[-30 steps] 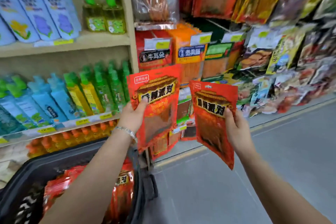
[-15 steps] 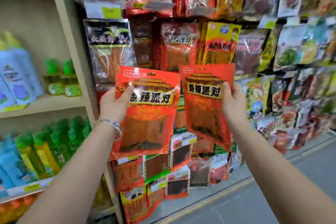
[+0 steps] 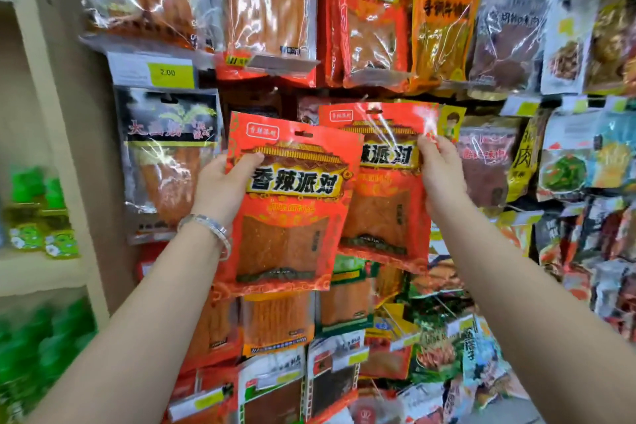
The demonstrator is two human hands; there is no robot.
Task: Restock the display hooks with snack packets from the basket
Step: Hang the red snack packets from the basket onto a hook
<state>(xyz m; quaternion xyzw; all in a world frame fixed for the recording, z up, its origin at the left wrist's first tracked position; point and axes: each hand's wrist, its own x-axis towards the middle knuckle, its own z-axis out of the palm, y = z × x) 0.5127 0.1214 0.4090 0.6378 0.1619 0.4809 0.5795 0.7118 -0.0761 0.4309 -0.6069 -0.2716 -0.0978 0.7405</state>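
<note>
My left hand [image 3: 223,188] grips a red snack packet [image 3: 287,213] with black Chinese lettering by its left edge, held upright in front of the hanging display. My right hand [image 3: 442,172] holds a second identical red packet [image 3: 385,189] by its upper right edge, slightly higher and tucked partly behind the first one. Both packets are raised close to the rows of hanging snack bags. A matching red packet [image 3: 370,10] hangs on the row above. The basket is out of view.
The display wall is packed with hanging snack bags, with a yellow price tag [image 3: 167,72] at upper left. A beige shelf upright [image 3: 58,134] stands left, with green bottles [image 3: 41,213] on shelves beyond it. Grey floor shows at bottom right.
Both hands rose from above the basket up to the hanging display. The view tilted upward, and the right packet now overlaps behind the left one.
</note>
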